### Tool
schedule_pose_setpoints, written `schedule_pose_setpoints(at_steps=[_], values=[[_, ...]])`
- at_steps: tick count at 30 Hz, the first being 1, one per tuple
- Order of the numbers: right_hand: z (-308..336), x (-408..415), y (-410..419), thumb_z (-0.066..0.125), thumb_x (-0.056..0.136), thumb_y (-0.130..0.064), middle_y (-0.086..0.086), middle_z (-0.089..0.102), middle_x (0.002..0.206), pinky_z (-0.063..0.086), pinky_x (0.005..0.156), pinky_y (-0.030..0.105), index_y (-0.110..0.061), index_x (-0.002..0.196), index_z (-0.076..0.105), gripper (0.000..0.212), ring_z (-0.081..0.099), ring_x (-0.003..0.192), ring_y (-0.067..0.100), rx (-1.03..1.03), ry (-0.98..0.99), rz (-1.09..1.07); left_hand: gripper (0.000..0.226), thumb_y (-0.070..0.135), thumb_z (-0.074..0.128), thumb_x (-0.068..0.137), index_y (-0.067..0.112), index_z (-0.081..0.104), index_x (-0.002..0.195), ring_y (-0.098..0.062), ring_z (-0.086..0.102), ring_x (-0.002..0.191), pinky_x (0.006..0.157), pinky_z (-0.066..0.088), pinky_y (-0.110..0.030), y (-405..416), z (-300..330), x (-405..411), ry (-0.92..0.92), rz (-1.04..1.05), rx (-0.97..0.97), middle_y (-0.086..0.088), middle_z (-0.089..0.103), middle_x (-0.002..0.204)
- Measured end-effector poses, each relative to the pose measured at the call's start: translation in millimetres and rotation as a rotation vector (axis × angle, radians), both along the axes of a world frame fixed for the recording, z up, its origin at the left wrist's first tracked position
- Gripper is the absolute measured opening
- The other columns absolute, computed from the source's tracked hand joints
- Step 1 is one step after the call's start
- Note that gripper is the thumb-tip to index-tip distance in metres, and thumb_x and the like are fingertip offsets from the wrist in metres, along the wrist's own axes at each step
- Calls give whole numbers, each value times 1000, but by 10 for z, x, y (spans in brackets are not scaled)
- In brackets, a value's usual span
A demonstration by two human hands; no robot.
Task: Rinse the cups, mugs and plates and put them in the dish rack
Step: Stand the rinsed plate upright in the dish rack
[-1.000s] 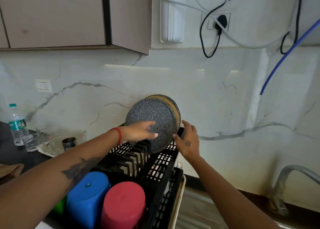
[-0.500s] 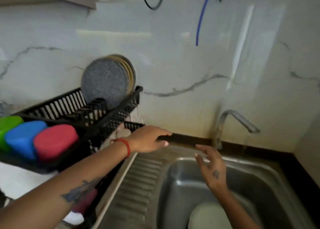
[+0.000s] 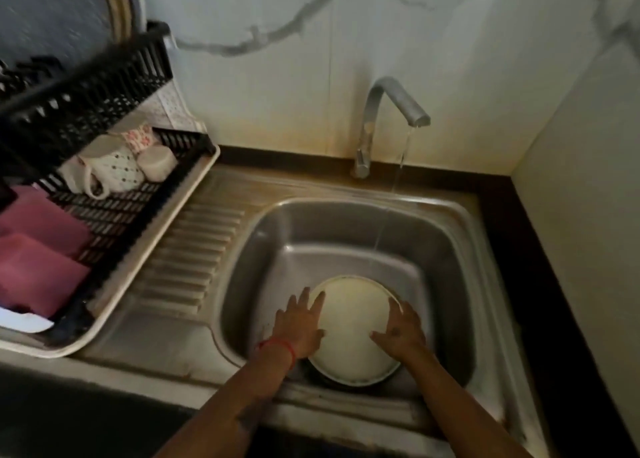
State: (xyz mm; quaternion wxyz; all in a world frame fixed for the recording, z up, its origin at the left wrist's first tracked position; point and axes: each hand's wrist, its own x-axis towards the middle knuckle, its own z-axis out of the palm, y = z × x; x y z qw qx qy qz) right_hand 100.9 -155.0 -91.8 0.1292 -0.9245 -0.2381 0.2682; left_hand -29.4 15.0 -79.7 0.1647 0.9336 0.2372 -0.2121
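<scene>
My left fingers (image 3: 313,303) lie mostly straight over the left edge of the plate (image 3: 353,329), low in the middle of the frame. My right fingers (image 3: 394,310) curve over the right edge. I cannot tell if they are under the rim yet. The left hand (image 3: 299,329) and the right hand (image 3: 401,333) sit on both sides of the plate, one hand to each side, I think so I can lift it flat and not drop it.

The plate is pale and round. It lies face up in the sink (image 3: 263,236), on the side near me. Something dark seems to sit under it, but I cannot tell what.

Water runs in a thin line from the tap (image 3: 391,101), in the upper middle of the frame. It lands behind the plate, not on it. I think the plate has to go up and back to get under the water.

The rack (image 3: 86,77) is at the left of the frame. A grey plate (image 3: 52,18) stands on edge in the top part, in the upper left corner. Mugs (image 3: 114,167) lie in the lower part, mouths turned sideways, I think so water can drip out. Pink things (image 3: 38,250) lie lower left. The rack sits in a tray (image 3: 194,184) that I think catches drips.

I judge this plate still needs its rinse.
</scene>
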Motion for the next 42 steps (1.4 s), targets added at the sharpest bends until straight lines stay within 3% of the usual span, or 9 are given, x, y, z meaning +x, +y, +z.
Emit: schedule_pose_setpoints(at_steps=[5, 10, 14, 19, 22, 26, 29, 35, 42], values=[[-48, -8, 91, 61, 87, -51, 18, -13, 157, 10, 118, 34, -13, 151, -14, 106, -3, 146, 32, -118, 226, -77, 102, 44, 56, 93, 21, -27, 147, -43, 4, 145, 117, 16, -47, -28, -302, -50, 188, 148, -220, -18, -25, 156], [-60, 20, 131, 57, 90, -50, 22, -6, 157, 12, 118, 32, -10, 151, -10, 100, 0, 146, 33, -144, 242, -106, 109, 44, 62, 90, 12, -26, 147, -32, 25, 142, 112, 29, -34, -16, -272, 28, 126, 267, -425, -17, 2, 160], [-23, 73, 86, 63, 89, -34, 14, 20, 156, 28, 111, 27, -8, 152, 11, 86, 26, 141, 28, 6, 207, -220, 104, 41, 68, 85, 17, -6, 153, -29, 39, 133, 94, 40, -30, 27, -225, 32, -20, 464, -549, -10, 31, 152], [44, 76, 65, 66, 83, -20, 17, 44, 137, 43, 98, 32, -10, 141, 38, 66, 44, 124, 33, 158, 104, -367, 83, 35, 72, 83, 17, 23, 147, -32, 43, 127, 101, 44, -42, 90, -157, 1, -179, 614, -554, -12, 41, 144], [35, 102, 28, 75, 78, -15, 20, 46, 138, 42, 96, 32, -1, 140, 40, 73, 46, 123, 35, 386, 226, -613, 79, 32, 74, 82, 13, 30, 145, -33, 41, 129, 105, 40, -39, 96, -112, -29, -228, 639, -463, -16, 39, 144], [89, 127, 9, 79, 73, -8, 26, 64, 112, 53, 80, 39, 8, 106, 62, 40, 62, 93, 33, 680, 461, -959, 74, 17, 78, 79, 8, 37, 141, -32, 48, 123, 102, 43, -39, 95, -12, -65, -360, 785, -638, -17, 48, 137], [298, 135, 64, 75, 78, -11, 23, 64, 111, 53, 87, 48, 0, 97, 61, 26, 62, 98, 36, 824, 574, -1012, 61, 13, 76, 81, 6, 48, 134, -27, 53, 113, 98, 46, -38, 48, 126, -44, -489, 914, -702, -14, 53, 128], [1313, -28, 445, 69, 82, -7, 11, 71, 99, 55, 77, 40, -15, 94, 68, 14, 66, 88, 26, 1116, 542, -557, 42, 39, 57, 93, 19, 51, 130, -14, 48, 108, 88, 41, -30, -107, 719, -22, -589, 790, -740, 0, 50, 131], [1741, -410, 504, 71, 80, -10, 6, 64, 80, 52, 60, 35, -18, 104, 74, 25, 61, 73, 23, 899, -369, 405, 67, 61, 44, 81, 11, 58, 123, -28, 66, 97, 76, 56, -42, -11, 1424, 66, -924, 835, -1451, -14, 68, 111]])
